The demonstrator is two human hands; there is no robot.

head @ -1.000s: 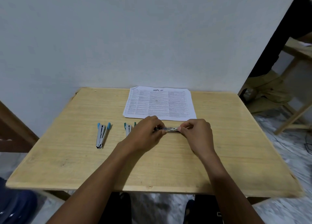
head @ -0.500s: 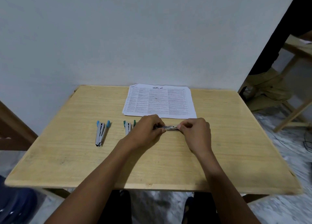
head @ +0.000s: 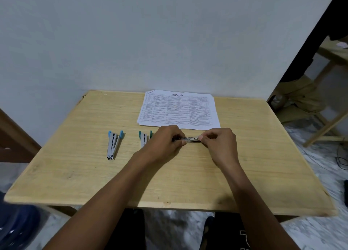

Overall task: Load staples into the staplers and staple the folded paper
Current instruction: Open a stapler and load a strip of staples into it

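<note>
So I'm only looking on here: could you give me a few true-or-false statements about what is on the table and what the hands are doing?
1. The left hand and the right hand hold one metal stapler between them, one at each end. True.
2. The blue-tipped stapler lies on top of the printed paper. False: it lies on the bare wooden table, to the left of the paper and apart from it.
3. A green-tipped stapler lies next to the left hand, which partly hides it. True.
4. The printed paper is clamped in a stapler. False: it lies flat at the far side of the table with no stapler on it.
</note>
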